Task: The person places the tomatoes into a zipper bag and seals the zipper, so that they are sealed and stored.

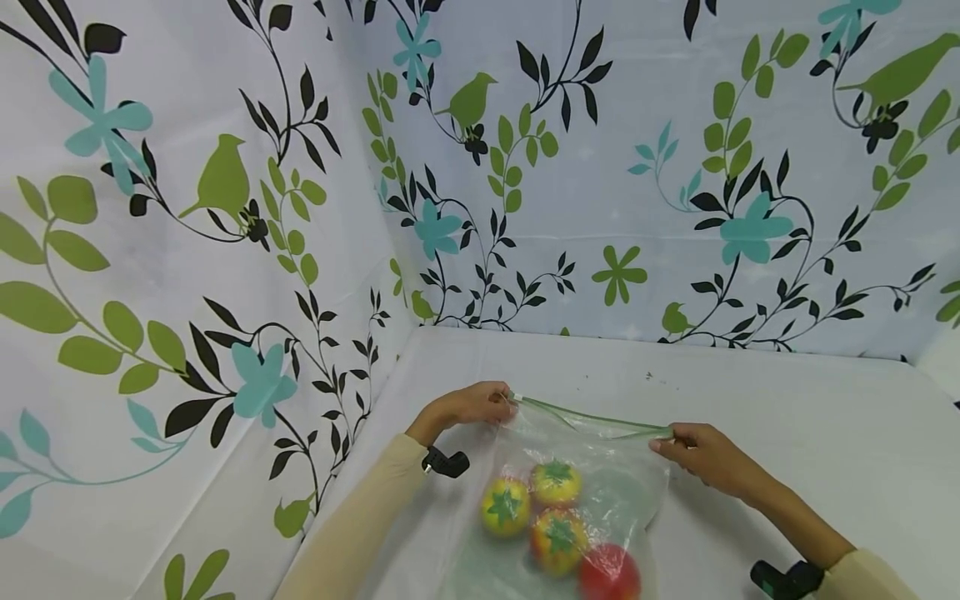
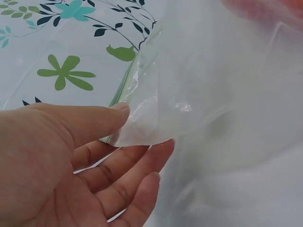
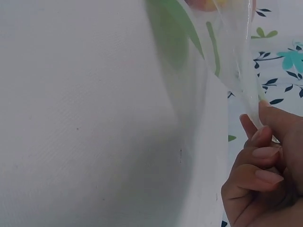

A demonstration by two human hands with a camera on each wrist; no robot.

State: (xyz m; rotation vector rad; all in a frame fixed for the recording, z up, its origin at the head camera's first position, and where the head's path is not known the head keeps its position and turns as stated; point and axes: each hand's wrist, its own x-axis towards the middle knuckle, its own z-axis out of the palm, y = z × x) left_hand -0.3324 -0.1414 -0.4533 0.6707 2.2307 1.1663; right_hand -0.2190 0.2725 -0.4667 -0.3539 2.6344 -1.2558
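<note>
A clear zip bag [image 1: 626, 483] with a green strip [image 1: 592, 419] along its top edge hangs between both hands. Inside it are several round tomato-like fruits: a yellow one [image 1: 506, 507], yellow-red ones [image 1: 558, 540] with green star-shaped tops, and a red one [image 1: 609, 573]. My left hand [image 1: 483, 403] pinches the bag's upper left corner; the left wrist view shows the thumb on top and the fingers [image 2: 125, 177] beneath. At the opposite corner, my right hand [image 1: 705, 454] pinches the end of the strip. Its other fingers [image 3: 251, 184] curl loosely in the right wrist view. The bag's lower end falls outside the head view.
A white table [image 1: 810, 417] lies under the bag. Behind it and to the left hang white cloths [image 1: 570, 208] printed with leaves, birds and flowers. Black wrist devices [image 1: 446, 462] sit on both forearms, by beige sleeves [image 1: 360, 517].
</note>
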